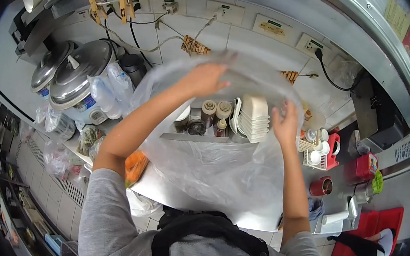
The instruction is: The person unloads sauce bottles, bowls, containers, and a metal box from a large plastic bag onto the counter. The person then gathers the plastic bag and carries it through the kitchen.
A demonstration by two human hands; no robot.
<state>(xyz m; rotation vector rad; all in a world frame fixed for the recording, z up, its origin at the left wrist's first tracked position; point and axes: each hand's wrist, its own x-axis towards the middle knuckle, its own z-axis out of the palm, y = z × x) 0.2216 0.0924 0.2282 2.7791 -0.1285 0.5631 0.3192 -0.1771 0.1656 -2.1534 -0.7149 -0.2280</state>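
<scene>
A large clear plastic bag (185,168) spreads over the steel counter in front of me, its mouth arched upward. My left hand (207,80) reaches to the bag's far rim, with the thumb apart from the blurred, stretched fingers. At the bag's right side my right hand (286,120) is raised, its fingers apart, touching or very near the film. Between my hands a metal tray (194,138) shows, partly behind the plastic. It holds squeeze bottles (209,111), a dark glass jar (196,126) and a stack of white bowls (254,118).
Two lidded steel cookers (81,72) and filled plastic bags stand on the left. An orange bag (136,167) lies beside my left arm. To the right are a white basket (315,159), a red cup (321,186) and a red bin (361,167). Another person (364,254) is at lower right.
</scene>
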